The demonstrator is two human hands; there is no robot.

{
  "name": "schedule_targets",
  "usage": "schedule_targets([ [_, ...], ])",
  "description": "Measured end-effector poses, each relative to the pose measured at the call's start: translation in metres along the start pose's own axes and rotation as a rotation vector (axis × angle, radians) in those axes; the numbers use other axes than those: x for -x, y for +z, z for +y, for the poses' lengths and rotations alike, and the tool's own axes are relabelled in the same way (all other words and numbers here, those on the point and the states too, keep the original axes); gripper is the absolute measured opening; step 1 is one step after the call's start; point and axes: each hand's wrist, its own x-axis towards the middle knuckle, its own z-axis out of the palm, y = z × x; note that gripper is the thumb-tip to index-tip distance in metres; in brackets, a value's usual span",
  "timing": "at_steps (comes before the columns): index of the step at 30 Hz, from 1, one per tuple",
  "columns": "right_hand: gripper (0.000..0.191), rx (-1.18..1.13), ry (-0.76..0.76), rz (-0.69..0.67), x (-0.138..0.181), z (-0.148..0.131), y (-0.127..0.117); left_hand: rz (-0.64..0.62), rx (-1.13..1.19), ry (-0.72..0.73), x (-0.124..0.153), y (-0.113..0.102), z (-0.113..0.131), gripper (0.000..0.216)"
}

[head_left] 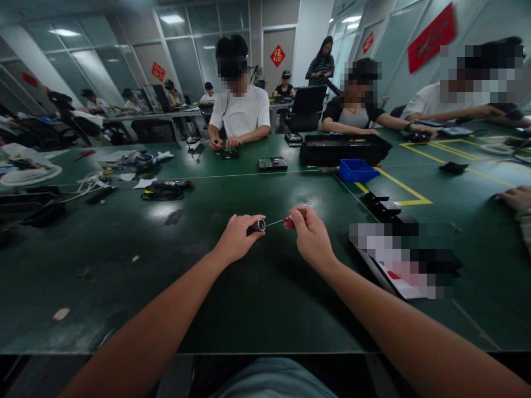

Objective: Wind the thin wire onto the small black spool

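Note:
My left hand (238, 237) is closed around a small dark cylindrical part (260, 225), whose round silvery end faces right. From the right, my right hand (307, 232) grips a thin screwdriver (274, 223) by its reddish handle, partly hidden by the fingers. The metal shaft points left, its tip at or very close to the cylinder's end; contact cannot be made out. Both hands are held over the green table (249, 309).
A coiled black cable (164, 190) lies ahead on the left. Opposite are a circuit-board device (272, 163), a black tray (344, 148) and a blue bin (357, 171). Black parts (384, 205) lie to the right. Co-workers sit across the table; another person's hand (514, 197) rests at far right.

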Motion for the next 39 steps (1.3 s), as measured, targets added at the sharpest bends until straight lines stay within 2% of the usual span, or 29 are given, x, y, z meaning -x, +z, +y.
schedule_targets([
  [5,0.021,0.052,-0.061,0.008,0.001,-0.001,-0.001,-0.028,0.017,0.003,0.000,0.000,0.001,0.040],
  [11,0.024,-0.028,0.024,-0.002,-0.003,0.003,-0.002,-0.017,0.006,-0.018,0.000,-0.003,0.005,0.039],
  [16,0.022,-0.002,-0.008,0.018,-0.002,0.001,-0.002,-0.023,0.015,0.000,0.000,-0.002,0.003,0.039],
  [20,0.024,-0.107,0.054,0.001,-0.004,0.004,-0.001,0.001,0.024,-0.003,0.000,-0.003,0.002,0.038],
  [26,0.024,-0.194,0.084,0.044,-0.005,0.010,0.003,0.004,0.022,0.018,-0.001,-0.001,0.001,0.038],
  [31,0.026,-0.088,0.033,0.037,-0.004,0.001,-0.002,0.003,0.013,0.011,-0.001,0.000,0.002,0.039],
  [35,0.034,0.157,0.023,0.021,-0.002,-0.010,-0.007,0.008,0.023,-0.007,0.000,0.000,0.000,0.040],
  [39,0.019,0.115,-0.052,-0.006,0.000,-0.010,-0.006,0.013,0.033,-0.002,0.000,-0.001,-0.001,0.039],
])
